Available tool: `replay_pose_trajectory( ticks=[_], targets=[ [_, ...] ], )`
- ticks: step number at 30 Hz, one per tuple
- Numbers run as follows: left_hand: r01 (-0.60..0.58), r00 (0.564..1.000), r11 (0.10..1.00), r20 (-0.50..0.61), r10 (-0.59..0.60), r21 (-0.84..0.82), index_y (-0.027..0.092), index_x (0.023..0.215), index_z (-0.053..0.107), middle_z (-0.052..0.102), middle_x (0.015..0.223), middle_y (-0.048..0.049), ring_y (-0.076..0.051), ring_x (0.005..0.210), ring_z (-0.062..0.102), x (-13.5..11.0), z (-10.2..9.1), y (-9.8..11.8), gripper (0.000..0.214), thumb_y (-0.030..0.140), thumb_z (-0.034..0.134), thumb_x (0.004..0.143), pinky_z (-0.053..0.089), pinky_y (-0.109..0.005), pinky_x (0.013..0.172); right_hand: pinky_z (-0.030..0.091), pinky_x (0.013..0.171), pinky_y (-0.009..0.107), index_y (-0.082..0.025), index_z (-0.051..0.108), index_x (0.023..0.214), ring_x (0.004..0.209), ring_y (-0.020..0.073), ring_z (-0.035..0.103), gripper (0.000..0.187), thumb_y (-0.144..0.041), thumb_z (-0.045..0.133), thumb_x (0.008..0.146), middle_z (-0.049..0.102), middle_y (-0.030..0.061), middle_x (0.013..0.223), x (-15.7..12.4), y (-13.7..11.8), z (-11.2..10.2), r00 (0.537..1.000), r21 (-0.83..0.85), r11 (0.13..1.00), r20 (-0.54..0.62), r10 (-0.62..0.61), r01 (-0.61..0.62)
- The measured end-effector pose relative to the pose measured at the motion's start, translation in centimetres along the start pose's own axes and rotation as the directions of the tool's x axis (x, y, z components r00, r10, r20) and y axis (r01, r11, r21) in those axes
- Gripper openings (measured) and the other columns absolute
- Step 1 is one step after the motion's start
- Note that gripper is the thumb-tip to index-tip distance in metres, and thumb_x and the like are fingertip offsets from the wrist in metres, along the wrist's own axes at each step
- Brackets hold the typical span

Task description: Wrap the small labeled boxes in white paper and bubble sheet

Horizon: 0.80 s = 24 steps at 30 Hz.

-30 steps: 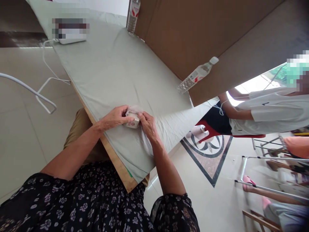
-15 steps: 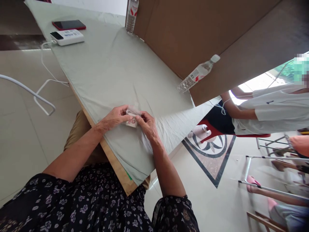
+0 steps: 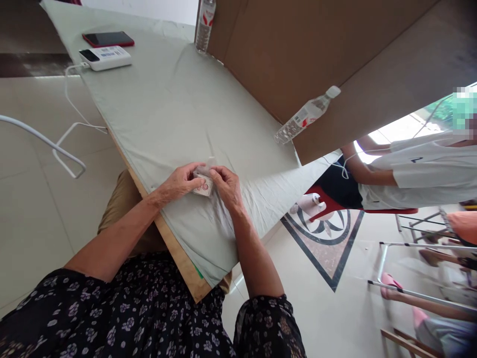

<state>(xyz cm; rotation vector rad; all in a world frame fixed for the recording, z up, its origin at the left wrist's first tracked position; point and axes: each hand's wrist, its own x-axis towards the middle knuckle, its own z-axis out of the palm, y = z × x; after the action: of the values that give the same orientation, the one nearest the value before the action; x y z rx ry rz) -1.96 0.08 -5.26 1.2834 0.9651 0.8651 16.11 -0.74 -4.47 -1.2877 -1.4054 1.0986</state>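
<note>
Near the table's front edge, my left hand [image 3: 182, 181] is closed around a small whitish box [image 3: 203, 187] with a reddish print on its face. Its thumb presses on the front of the box. Thin clear plastic film [image 3: 209, 162] sticks up at the top of the box. My right hand [image 3: 228, 187] is closed in a pinch on this film at the box's upper right corner. The fingertips behind the box are hidden, and the print is too small to read.
On the cloth-covered table [image 3: 160, 114] lie a phone [image 3: 108, 39] and a white power bank [image 3: 106, 58] with a cable. Two water bottles [image 3: 307, 117] [image 3: 205, 27] stand against a cardboard partition [image 3: 283, 64]. A person in a white shirt [image 3: 421, 174] sits at the right.
My right thumb has come off the box's front, and the right fingers now pinch the film at its upper corner. The left hand keeps its hold on the box.
</note>
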Motion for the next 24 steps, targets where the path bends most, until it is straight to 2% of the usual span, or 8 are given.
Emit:
replay_pose_trajectory(
  ticks=[5,9,12,14,17,20,24],
  targets=[
    [-0.050,0.999,0.998,0.012,0.050,0.031,0.012,0.139,0.062,0.076,0.108,-0.0085,-0.022,0.093,0.070,0.1,-0.2,-0.2,0.069,0.043,0.073,0.079,0.055,-0.033,0.082,0.051,0.081,0.031,-0.022,0.073,0.091,0.084,0.0160,0.065,0.036,-0.057,0.073,0.082,0.073,0.0017,0.090,2.1,-0.3,0.3,0.999,0.039,0.998,0.001,-0.039,0.039],
    [-0.113,0.993,0.992,0.036,0.111,0.064,0.012,0.138,0.063,0.076,0.106,-0.0084,-0.020,0.091,0.069,0.2,-0.3,-0.3,0.063,0.045,0.068,0.085,0.054,-0.032,0.081,0.051,0.077,0.030,-0.022,0.072,0.088,0.085,0.0161,0.064,0.033,-0.054,0.076,0.080,0.071,0.0025,0.093,2.9,-0.2,0.2,0.996,0.046,0.995,0.006,-0.092,0.092],
    [-0.130,0.991,0.982,0.027,0.128,0.137,0.011,0.138,0.063,0.075,0.104,-0.0076,-0.020,0.090,0.068,0.2,-0.4,-0.3,0.062,0.049,0.064,0.089,0.053,-0.032,0.082,0.052,0.082,0.032,-0.023,0.073,0.085,0.103,0.0199,0.067,0.026,-0.049,0.073,0.086,0.072,0.0061,0.110,2.2,-0.3,0.0,0.985,-0.072,0.983,-0.020,-0.171,0.169],
    [-0.135,0.991,0.970,0.010,0.136,0.203,0.010,0.138,0.063,0.075,0.105,-0.0078,-0.021,0.094,0.067,0.2,-0.3,-0.4,0.062,0.052,0.060,0.092,0.052,-0.033,0.084,0.052,0.092,0.035,-0.024,0.074,0.086,0.116,0.0222,0.065,0.020,-0.043,0.071,0.090,0.072,0.0067,0.119,1.4,-0.2,0.0,0.973,-0.182,0.959,-0.040,-0.227,0.217],
    [-0.130,0.986,0.953,-0.062,0.153,0.274,0.010,0.134,0.066,0.075,0.113,-0.0102,-0.024,0.104,0.067,0.2,-0.1,-0.4,0.063,0.057,0.053,0.094,0.051,-0.035,0.093,0.050,0.107,0.042,-0.025,0.076,0.088,0.125,0.0233,0.063,0.015,-0.037,0.068,0.094,0.073,0.0069,0.123,0.0,0.2,0.3,0.947,-0.283,0.914,-0.054,-0.317,0.290],
    [-0.130,0.981,0.956,-0.107,0.163,0.263,0.011,0.132,0.067,0.075,0.115,-0.0107,-0.024,0.107,0.067,0.2,0.3,-0.6,0.062,0.058,0.048,0.096,0.051,-0.035,0.097,0.047,0.112,0.046,-0.028,0.078,0.096,0.127,0.0239,0.063,0.017,-0.034,0.063,0.099,0.071,0.0070,0.128,-1.4,0.7,0.6,0.918,-0.403,0.845,-0.030,-0.395,0.351],
    [-0.150,0.977,0.954,-0.109,0.183,0.259,0.014,0.130,0.067,0.076,0.114,-0.0096,-0.023,0.103,0.069,0.1,0.8,-1.0,0.056,0.055,0.047,0.097,0.052,-0.035,0.096,0.043,0.113,0.050,-0.031,0.078,0.111,0.132,0.0283,0.059,0.021,-0.034,0.060,0.101,0.068,0.0073,0.137,-3.3,0.9,0.4,0.873,-0.658,0.627,0.099,-0.477,0.417]
  ],
)
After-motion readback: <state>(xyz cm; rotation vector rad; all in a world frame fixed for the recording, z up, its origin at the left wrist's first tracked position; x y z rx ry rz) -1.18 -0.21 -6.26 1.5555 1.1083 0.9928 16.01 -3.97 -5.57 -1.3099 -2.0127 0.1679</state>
